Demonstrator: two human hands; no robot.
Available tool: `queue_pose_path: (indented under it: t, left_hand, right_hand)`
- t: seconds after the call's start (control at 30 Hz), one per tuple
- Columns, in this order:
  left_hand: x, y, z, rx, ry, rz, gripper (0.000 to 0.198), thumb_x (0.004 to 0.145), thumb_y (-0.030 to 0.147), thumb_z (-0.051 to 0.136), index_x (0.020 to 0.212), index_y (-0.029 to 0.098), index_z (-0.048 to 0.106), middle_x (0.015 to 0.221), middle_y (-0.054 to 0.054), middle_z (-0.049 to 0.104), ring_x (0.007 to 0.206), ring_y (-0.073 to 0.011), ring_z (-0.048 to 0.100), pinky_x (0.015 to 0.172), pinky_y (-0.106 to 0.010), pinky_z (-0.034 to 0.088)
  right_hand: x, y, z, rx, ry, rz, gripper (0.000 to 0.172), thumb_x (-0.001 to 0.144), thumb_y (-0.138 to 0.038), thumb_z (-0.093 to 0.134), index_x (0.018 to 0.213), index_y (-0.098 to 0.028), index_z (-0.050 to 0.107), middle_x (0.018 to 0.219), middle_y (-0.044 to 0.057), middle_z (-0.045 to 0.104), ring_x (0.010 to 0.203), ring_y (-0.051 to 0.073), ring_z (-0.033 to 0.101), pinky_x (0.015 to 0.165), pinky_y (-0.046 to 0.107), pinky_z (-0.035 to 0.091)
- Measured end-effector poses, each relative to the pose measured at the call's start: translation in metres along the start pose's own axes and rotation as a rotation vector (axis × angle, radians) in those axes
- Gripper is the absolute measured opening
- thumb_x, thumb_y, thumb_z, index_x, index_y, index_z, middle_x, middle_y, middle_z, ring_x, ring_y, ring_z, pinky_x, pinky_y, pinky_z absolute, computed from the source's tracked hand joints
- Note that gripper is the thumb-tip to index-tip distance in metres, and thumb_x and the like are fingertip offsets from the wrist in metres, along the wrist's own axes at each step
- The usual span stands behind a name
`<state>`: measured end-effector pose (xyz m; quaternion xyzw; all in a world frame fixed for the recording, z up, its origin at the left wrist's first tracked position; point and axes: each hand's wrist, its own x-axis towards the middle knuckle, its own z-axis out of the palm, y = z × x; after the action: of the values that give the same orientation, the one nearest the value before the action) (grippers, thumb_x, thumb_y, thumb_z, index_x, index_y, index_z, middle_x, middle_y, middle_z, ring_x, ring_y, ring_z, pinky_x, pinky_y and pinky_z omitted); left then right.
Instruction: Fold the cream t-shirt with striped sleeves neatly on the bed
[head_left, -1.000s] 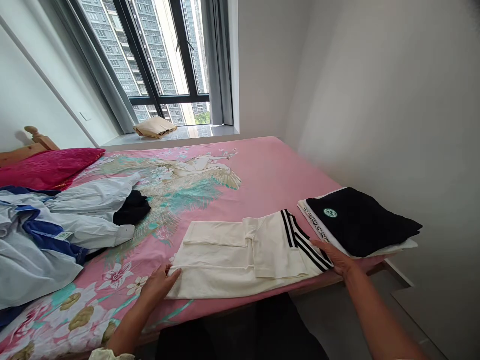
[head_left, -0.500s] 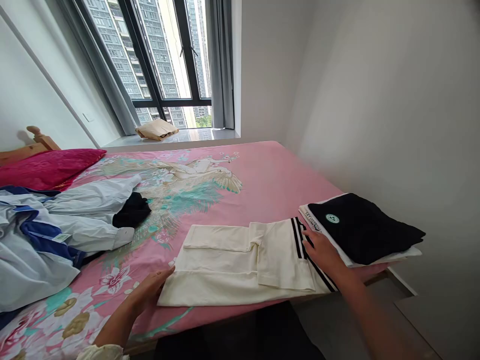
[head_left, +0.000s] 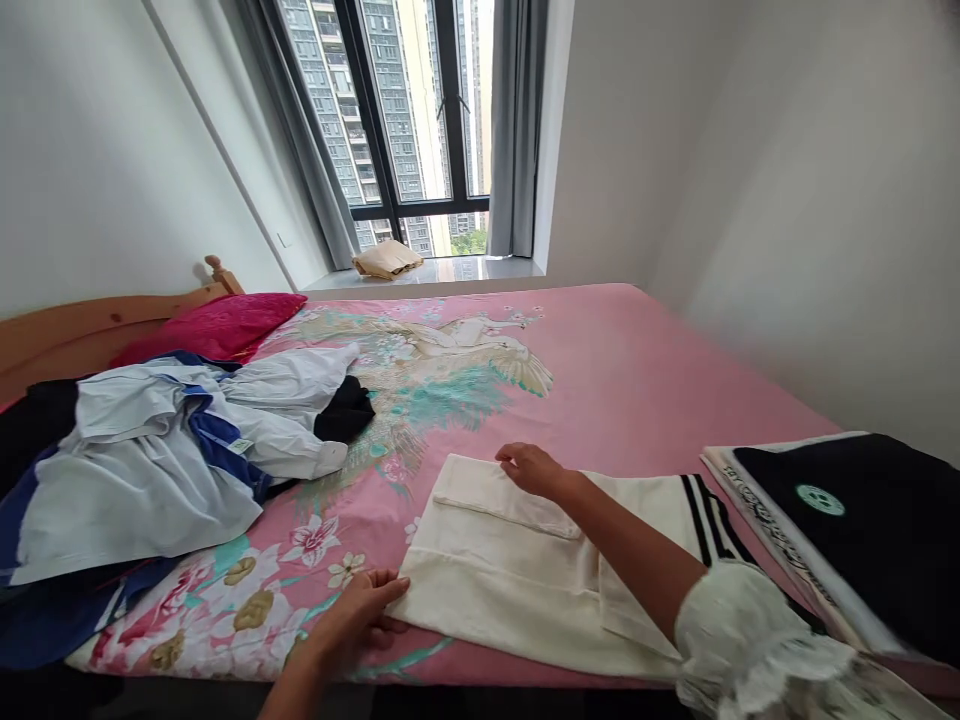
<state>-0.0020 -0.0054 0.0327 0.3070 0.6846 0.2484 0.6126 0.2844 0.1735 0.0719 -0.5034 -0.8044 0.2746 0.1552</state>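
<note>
A cream folded garment (head_left: 525, 585) with black stripes at its right end lies on the pink bed near the front edge. My left hand (head_left: 360, 612) rests at its near left corner, fingers curled on the cloth edge. My right hand (head_left: 531, 468) reaches across the garment and lies on its far upper fold, fingers bent down onto the cloth. To the right, a folded black top with a green round logo (head_left: 862, 525) sits on a white folded piece.
A heap of light blue, navy and black clothes (head_left: 172, 455) lies at the left of the flowered pink bedsheet (head_left: 600, 370). A magenta pillow (head_left: 214, 325) rests by the wooden headboard. A tan bundle (head_left: 386, 258) sits on the windowsill. A white wall runs along the right.
My right hand left the striped end and moved left across the garment to its far fold. The view has swung left. My left hand stays at the near left corner.
</note>
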Motion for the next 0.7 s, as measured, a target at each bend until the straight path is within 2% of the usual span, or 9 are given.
queue_pose_path:
  t: [0.1,0.2,0.3,0.43,0.5,0.6,0.7]
  left_hand:
    - [0.006,-0.008,0.002,-0.032,0.029,0.012,0.056,0.05,0.062,0.072,0.079,0.019,0.051,0.056,0.004,0.054,0.042,-0.0102,0.054,0.035,-0.016,0.025]
    - [0.009,-0.017,0.001,-0.06,0.046,0.059,0.052,0.05,0.057,0.073,0.08,0.019,0.054,0.056,0.005,0.055,0.039,-0.0096,0.052,0.033,-0.017,0.025]
    - [0.008,-0.033,-0.001,-0.1,0.042,0.115,0.05,0.053,0.056,0.072,0.083,0.02,0.056,0.056,0.005,0.055,0.036,-0.0085,0.047,0.033,-0.02,0.028]
    - [0.003,-0.052,-0.001,-0.114,0.053,0.167,0.048,0.055,0.055,0.069,0.086,0.019,0.06,0.058,0.003,0.059,0.037,-0.01,0.046,0.036,-0.024,0.036]
    - [0.0,-0.057,-0.003,-0.104,0.074,0.182,0.048,0.056,0.055,0.067,0.088,0.019,0.062,0.059,0.002,0.061,0.04,-0.0125,0.048,0.038,-0.026,0.038]
    - [-0.005,-0.061,-0.015,-0.037,0.168,0.273,0.043,0.059,0.053,0.064,0.088,0.021,0.063,0.072,-0.002,0.068,0.063,-0.021,0.062,0.054,-0.028,0.049]
    - [-0.008,-0.064,-0.034,0.086,0.331,0.252,0.046,0.059,0.056,0.06,0.094,0.026,0.063,0.087,-0.001,0.071,0.085,-0.0269,0.065,0.068,-0.031,0.052]
  right_hand:
    - [0.044,-0.032,0.035,-0.014,-0.113,0.104,0.021,0.083,-0.024,0.057,0.102,-0.018,0.063,0.107,0.007,0.064,0.097,0.018,0.059,0.087,0.034,0.046]
    - [0.072,-0.048,0.058,-0.046,-0.225,0.227,0.021,0.085,-0.032,0.059,0.092,-0.013,0.062,0.094,0.005,0.065,0.082,0.015,0.062,0.076,0.035,0.051]
    - [0.086,-0.055,0.066,-0.072,-0.307,0.281,0.023,0.084,-0.035,0.06,0.082,-0.012,0.061,0.079,0.002,0.064,0.071,0.012,0.061,0.069,0.031,0.051]
    - [0.091,-0.067,0.067,-0.052,-0.384,0.249,0.014,0.076,-0.024,0.065,0.072,-0.011,0.061,0.06,0.0,0.061,0.056,0.013,0.059,0.06,0.029,0.05]
    - [0.093,-0.077,0.07,-0.013,-0.361,0.185,0.006,0.072,-0.017,0.063,0.075,-0.012,0.062,0.061,0.002,0.062,0.057,0.015,0.06,0.06,0.028,0.049]
    - [0.095,-0.098,0.08,0.048,-0.211,0.05,0.017,0.074,-0.015,0.056,0.09,-0.017,0.061,0.084,0.004,0.067,0.08,0.017,0.063,0.074,0.029,0.048]
    - [0.09,-0.122,0.096,0.112,-0.079,-0.083,0.028,0.079,-0.016,0.052,0.105,-0.02,0.057,0.108,0.004,0.062,0.102,0.017,0.057,0.088,0.028,0.044]
